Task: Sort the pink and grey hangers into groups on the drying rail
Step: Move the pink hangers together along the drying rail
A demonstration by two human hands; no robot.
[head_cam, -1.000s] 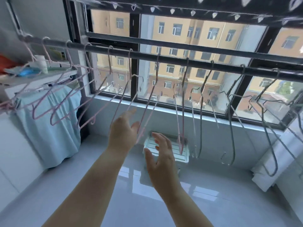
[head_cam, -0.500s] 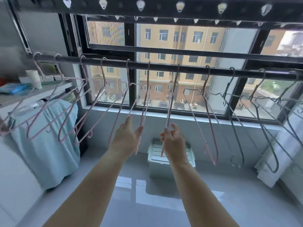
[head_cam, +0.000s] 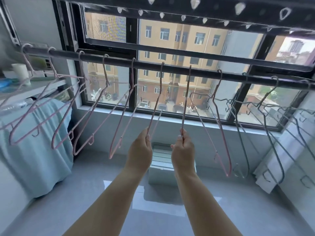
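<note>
A dark drying rail (head_cam: 173,66) runs across the window. Several pink hangers (head_cam: 80,114) hang along its left and middle stretch. Several grey hangers (head_cam: 272,133) hang at the right. My left hand (head_cam: 140,150) grips the lower part of one pink hanger (head_cam: 156,106) near the middle. Just to its right, my right hand (head_cam: 183,150) grips a second pink hanger (head_cam: 185,103). One more pink hanger (head_cam: 221,133) hangs right of my right hand, beside the grey ones. Both held hangers stay hooked on the rail.
A light blue cloth (head_cam: 34,147) drapes over a white unit at the left, with a shelf and a white cup (head_cam: 21,72) above. A white lidded box (head_cam: 162,166) sits on the floor below my hands. A white bundle (head_cam: 279,159) leans at the right wall.
Both hands rose from open and empty under the rail and closed their fingers, each on a pink hanger. The view tilted upward and the hangers swung a little.
</note>
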